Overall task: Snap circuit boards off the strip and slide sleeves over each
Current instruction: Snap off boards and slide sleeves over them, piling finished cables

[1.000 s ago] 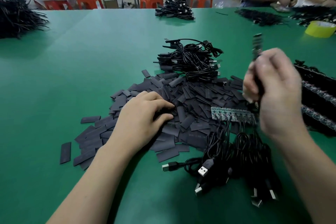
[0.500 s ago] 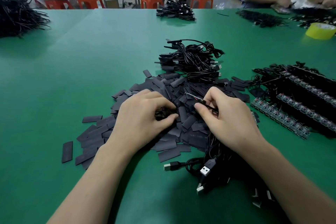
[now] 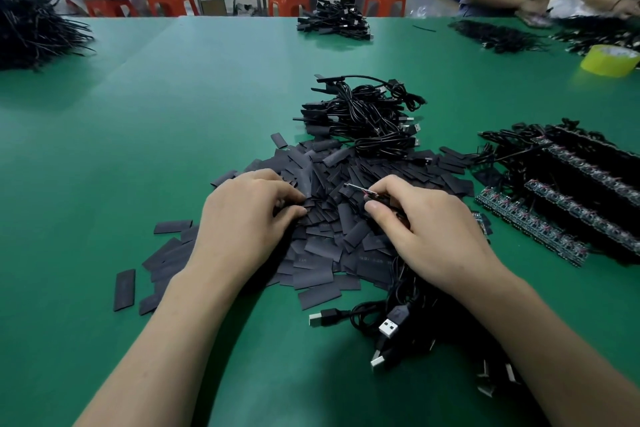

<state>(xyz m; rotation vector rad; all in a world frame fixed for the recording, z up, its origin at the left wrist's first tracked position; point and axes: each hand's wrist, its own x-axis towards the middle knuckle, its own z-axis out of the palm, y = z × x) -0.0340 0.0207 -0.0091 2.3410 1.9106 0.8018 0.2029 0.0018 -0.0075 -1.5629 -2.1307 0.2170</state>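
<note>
Yellow tape roll [image 3: 610, 61], orange stools [image 3: 289, 3], cardboard box [image 3: 211, 4], green table [image 3: 138, 135]

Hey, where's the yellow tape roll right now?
In the head view, the yellow tape roll sits on the green table at the far right, just in front of black cable piles and beyond the circuit board strips.

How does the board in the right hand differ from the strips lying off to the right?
The circuit board is a single piece, pinched by the right hand above the sleeve heap; the board strips are rows of joined boards. The held board is raised; the strips lie flat on the table, side by side. Neither wears a sleeve.
</note>
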